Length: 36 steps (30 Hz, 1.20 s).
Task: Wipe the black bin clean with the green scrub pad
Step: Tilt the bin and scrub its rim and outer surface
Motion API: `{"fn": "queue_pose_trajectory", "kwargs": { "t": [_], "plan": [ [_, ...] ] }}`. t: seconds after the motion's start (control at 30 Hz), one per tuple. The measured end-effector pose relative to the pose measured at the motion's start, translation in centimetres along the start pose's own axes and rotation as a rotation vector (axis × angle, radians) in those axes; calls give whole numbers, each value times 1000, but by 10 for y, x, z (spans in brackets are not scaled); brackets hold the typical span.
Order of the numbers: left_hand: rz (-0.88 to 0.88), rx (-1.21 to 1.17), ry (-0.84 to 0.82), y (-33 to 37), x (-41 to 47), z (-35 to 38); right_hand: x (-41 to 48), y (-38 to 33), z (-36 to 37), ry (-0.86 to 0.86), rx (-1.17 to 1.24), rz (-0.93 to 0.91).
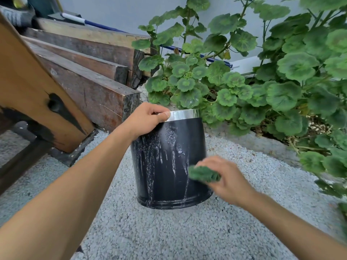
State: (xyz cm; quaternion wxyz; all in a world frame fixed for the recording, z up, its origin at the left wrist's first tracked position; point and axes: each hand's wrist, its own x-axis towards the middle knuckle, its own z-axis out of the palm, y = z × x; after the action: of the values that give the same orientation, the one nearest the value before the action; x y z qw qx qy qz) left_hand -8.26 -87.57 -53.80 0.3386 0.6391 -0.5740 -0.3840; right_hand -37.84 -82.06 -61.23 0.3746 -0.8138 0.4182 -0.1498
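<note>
Black bin (169, 162): standing on the pale gravel (150, 231) right in front of the leafy plants (244, 81). It looks tipped a little, with soapy streaks all down its near wall.
Slip risk: the wall looks wet and sudsy, so I reckon a hard shove with the pad could skid the base on that loose gravel or twist the bin out of the grip up top.
Miss risk: the streaks run right down to the ridged base, so it'd be easy to skip those bottom grooves, plus the far side that can't be seen from here.
Grit risk: if the pad brushes the gravel it could pick up stones and scratch the silver rim (184, 115).
Left hand (148, 117): closed over the silver rim, thumb flat on the outside of the band and fingers hooked over the edge, steadying the bin.
Right hand (225, 175): blurry, but the fingers are bunched round the green scrub pad (203, 173), which sits against the lower right of the wall.
</note>
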Motion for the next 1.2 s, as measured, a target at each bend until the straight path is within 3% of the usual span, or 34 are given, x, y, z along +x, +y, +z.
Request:
{"fn": "queue_pose_trajectory", "kwargs": {
  "t": [0.1,0.3,0.43,0.57,0.67,0.9,1.2],
  "plan": [
    [-3,-1,4,-4,3,-1,-39,12,25,-118,-63,-23],
    [-5,-16,4,-5,2,-2,-37,9,17,-114,113,21],
    [1,-4,5,-4,-3,-2,2,-21,-23,78,143,8],
    [18,23,1,-5,-8,0,54,-52,-69,316,20,-149],
    [32,26,19,-5,-14,2,85,-65,-80,373,-124,-248],
    [49,60,6,-4,-23,-1,87,-74,-63,224,-266,-316],
    [52,35,25,-9,-13,-4,-11,-28,8,-143,-359,-280]
  ]
}}
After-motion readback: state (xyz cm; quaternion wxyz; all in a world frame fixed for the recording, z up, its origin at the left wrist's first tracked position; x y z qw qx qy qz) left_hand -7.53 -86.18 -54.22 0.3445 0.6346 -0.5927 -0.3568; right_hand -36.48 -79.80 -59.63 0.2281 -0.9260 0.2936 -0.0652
